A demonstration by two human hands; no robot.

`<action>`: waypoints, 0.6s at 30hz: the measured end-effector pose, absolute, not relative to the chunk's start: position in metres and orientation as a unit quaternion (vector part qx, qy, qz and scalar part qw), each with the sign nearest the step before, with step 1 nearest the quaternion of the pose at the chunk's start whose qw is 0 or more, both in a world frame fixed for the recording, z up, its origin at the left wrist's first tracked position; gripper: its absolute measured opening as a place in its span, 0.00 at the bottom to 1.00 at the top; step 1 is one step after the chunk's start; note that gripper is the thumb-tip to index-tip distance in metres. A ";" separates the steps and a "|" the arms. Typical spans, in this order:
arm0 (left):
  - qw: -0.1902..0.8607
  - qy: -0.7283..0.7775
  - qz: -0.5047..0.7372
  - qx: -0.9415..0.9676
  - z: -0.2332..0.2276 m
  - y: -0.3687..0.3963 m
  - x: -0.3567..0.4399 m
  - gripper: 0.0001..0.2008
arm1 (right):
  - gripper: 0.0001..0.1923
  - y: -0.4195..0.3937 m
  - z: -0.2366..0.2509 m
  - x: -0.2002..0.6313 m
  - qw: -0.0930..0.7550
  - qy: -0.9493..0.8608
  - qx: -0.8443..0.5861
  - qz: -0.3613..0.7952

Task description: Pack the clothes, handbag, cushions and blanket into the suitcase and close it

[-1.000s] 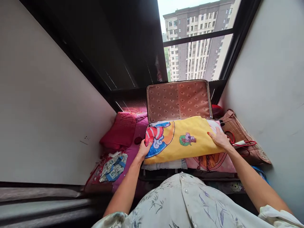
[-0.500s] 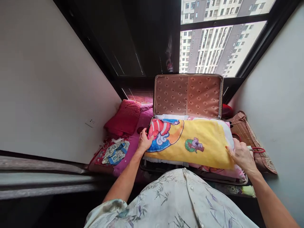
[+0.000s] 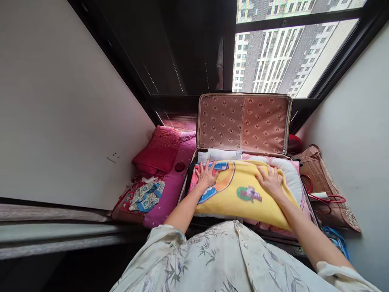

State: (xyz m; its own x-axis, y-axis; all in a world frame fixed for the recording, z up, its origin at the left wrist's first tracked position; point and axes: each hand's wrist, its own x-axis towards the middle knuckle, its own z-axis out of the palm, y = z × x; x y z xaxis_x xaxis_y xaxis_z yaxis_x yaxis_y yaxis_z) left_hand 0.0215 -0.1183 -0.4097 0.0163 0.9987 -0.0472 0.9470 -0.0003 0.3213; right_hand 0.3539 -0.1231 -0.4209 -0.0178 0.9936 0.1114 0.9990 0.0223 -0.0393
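Observation:
An open suitcase with a brown patterned lid (image 3: 243, 123) stands on a window seat. A folded yellow cartoon blanket (image 3: 243, 198) lies on top of the pink and white bedding (image 3: 291, 174) packed inside it. My left hand (image 3: 206, 174) lies flat, fingers spread, on the blanket's left end over the red and blue print. My right hand (image 3: 270, 179) presses flat on the blanket's upper right part. Neither hand holds anything.
A red cushion (image 3: 159, 149) and a magenta pad with a folded patterned cloth (image 3: 147, 195) lie left of the suitcase. A woven brown bag with red handles (image 3: 325, 184) sits at the right against the wall. A big window (image 3: 288, 52) is behind.
Both hands have left the blanket's side edges and moved onto its top, now pressing flat. The blanket sits lower in the suitcase. The camera has tilted down slightly.

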 end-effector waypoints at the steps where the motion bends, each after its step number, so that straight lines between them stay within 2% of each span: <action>1: 0.141 0.698 0.090 0.696 -0.427 -0.121 0.019 0.33 | 0.28 -0.127 -0.442 0.355 0.049 -0.707 -0.705 -0.026; 4: 0.134 0.700 0.092 0.695 -0.451 -0.122 0.011 0.33 | 0.28 -0.136 -0.470 0.359 0.057 -0.700 -0.710 -0.047; 13: 0.093 0.694 0.127 0.702 -0.445 -0.126 0.006 0.32 | 0.28 -0.140 -0.464 0.361 0.075 -0.716 -0.691 -0.068; 16: 0.114 0.670 0.213 0.702 -0.446 -0.123 -0.009 0.35 | 0.29 -0.135 -0.465 0.376 0.090 -0.744 -0.662 -0.016; 18: 0.121 0.643 0.309 0.690 -0.442 -0.107 -0.028 0.35 | 0.29 -0.120 -0.459 0.398 0.132 -0.773 -0.619 0.039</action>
State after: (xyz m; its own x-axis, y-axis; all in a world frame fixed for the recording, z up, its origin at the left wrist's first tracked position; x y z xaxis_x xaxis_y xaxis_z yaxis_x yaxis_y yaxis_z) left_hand -0.0278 -0.1070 -0.4416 -0.0184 0.9623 0.2714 0.8125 -0.1438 0.5649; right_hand 0.3983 -0.1195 -0.4593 -0.1995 0.9673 0.1564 0.9466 0.2315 -0.2244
